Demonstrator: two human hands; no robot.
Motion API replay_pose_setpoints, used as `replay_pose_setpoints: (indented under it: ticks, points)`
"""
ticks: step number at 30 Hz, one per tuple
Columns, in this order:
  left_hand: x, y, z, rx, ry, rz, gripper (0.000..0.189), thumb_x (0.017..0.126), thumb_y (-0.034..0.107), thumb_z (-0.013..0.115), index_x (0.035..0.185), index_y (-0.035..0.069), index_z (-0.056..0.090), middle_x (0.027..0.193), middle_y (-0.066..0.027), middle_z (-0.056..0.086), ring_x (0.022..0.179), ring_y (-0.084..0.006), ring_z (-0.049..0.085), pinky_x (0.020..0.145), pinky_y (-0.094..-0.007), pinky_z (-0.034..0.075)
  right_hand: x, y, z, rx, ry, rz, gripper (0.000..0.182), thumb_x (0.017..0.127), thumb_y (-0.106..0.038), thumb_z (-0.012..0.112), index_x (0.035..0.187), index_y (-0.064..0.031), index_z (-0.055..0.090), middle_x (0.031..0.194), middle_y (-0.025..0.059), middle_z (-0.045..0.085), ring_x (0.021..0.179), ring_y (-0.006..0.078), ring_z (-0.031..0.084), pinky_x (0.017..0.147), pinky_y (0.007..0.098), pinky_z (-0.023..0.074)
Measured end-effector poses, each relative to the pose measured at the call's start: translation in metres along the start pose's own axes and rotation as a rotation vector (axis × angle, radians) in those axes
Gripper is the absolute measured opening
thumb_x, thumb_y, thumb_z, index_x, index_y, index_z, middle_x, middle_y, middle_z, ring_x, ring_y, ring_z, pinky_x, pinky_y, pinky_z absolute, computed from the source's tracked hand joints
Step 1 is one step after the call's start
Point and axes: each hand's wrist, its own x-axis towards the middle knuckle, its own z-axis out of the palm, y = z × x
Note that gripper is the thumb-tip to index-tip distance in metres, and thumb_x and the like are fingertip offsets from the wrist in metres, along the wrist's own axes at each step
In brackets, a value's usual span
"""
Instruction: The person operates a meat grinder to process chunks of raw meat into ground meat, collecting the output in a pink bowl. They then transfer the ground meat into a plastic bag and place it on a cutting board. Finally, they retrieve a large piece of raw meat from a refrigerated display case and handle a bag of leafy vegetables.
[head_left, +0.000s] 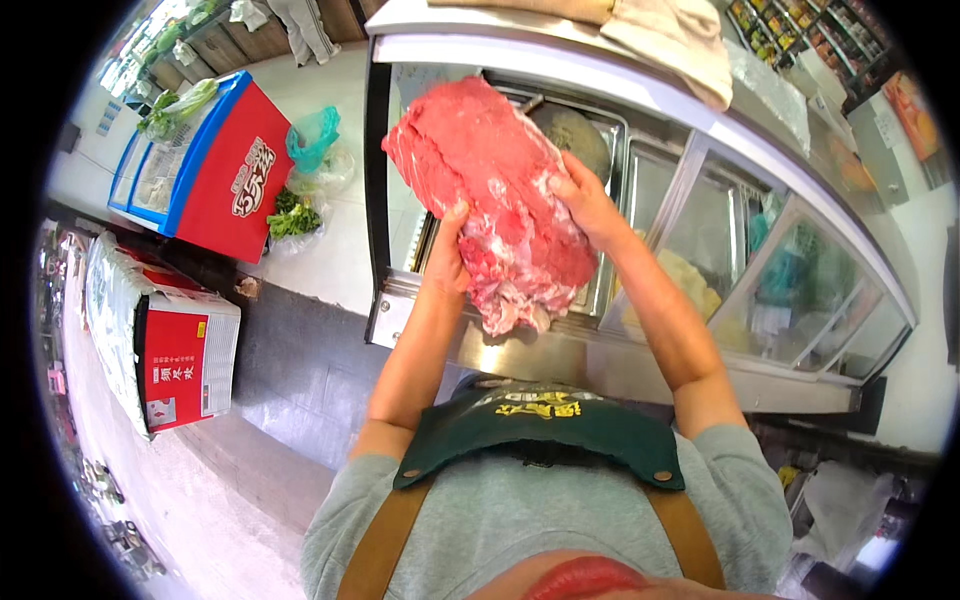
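A large slab of raw red meat (499, 187), streaked with pale fat and ragged at its near end, is held up between my two hands. My left hand (452, 251) grips its left edge, the thumb lying on top. On the opposite side my right hand (583, 196) holds the edge near a fatty patch, thumb also on top. The fingers beneath the meat are mostly hidden. Below and behind it is the open bay of a glass-fronted display case. A metal tray (621, 150) there holds a dark, rounded item (574, 139) that I cannot identify, partly covered by the meat.
Sliding glass panes (757, 251) close the case's right part. A beige cloth (675, 41) drapes over its top. At left stand a red and blue chest freezer (232, 172) and another red freezer (176, 360). Leafy greens (292, 216) in plastic bags lie on the floor. A person's legs (304, 30) show far off.
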Motion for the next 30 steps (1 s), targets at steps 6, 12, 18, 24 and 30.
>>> replay_pose_setpoints:
  ticks: [6, 12, 18, 24, 30]
  points:
    - [-0.008, -0.005, 0.001, 0.006, -0.021, 0.041, 0.066, 0.076, 0.023, 0.065, 0.13, 0.0, 0.034, 0.119, -0.0154, 0.053, 0.107, -0.027, 0.055, 0.093, -0.0425, 0.045, -0.006, -0.003, -0.004, -0.101, -0.077, -0.096, 0.05, 0.08, -0.035, 0.061, 0.117, -0.0041, 0.047, 0.101, -0.0009, 0.051, 0.092, 0.0073, 0.045, 0.083, 0.024, 0.037]
    - [-0.014, -0.006, 0.002, 0.05, -0.045, 0.139, 0.064, 0.076, 0.019, 0.064, 0.13, 0.0, 0.035, 0.118, -0.0145, 0.053, 0.106, -0.0258, 0.055, 0.092, -0.04, 0.046, -0.005, -0.017, 0.002, -0.173, -0.141, -0.131, 0.048, 0.08, -0.031, 0.06, 0.119, -0.0052, 0.047, 0.1, -0.0015, 0.05, 0.09, 0.0075, 0.045, 0.082, 0.023, 0.0369]
    - [-0.009, -0.011, 0.011, 0.032, 0.014, 0.237, 0.054, 0.079, 0.017, 0.061, 0.126, 0.001, 0.039, 0.114, -0.0136, 0.055, 0.102, -0.0242, 0.057, 0.088, -0.0382, 0.048, 0.005, -0.012, -0.002, -0.196, -0.077, -0.007, 0.054, 0.083, -0.03, 0.054, 0.129, -0.0042, 0.041, 0.111, 0.0033, 0.051, 0.102, 0.012, 0.047, 0.091, 0.0254, 0.0353]
    - [-0.007, -0.012, 0.009, -0.032, 0.047, 0.281, 0.049, 0.08, 0.021, 0.06, 0.122, 0.0, 0.043, 0.111, -0.0131, 0.057, 0.098, -0.0238, 0.059, 0.087, -0.0385, 0.049, 0.006, -0.002, -0.004, -0.357, -0.003, -0.089, 0.053, 0.088, -0.035, 0.052, 0.131, -0.0056, 0.039, 0.12, 0.0065, 0.049, 0.11, 0.0152, 0.045, 0.096, 0.0296, 0.033]
    - [-0.003, -0.008, 0.009, -0.083, 0.058, 0.342, 0.049, 0.081, 0.026, 0.059, 0.121, 0.001, 0.044, 0.11, -0.0131, 0.058, 0.098, -0.0234, 0.059, 0.088, -0.039, 0.048, -0.049, 0.091, -0.062, -0.034, 0.55, 0.256, 0.065, 0.085, -0.052, 0.05, 0.132, -0.0095, 0.036, 0.129, 0.0106, 0.044, 0.119, 0.0239, 0.04, 0.1, 0.0427, 0.0282]
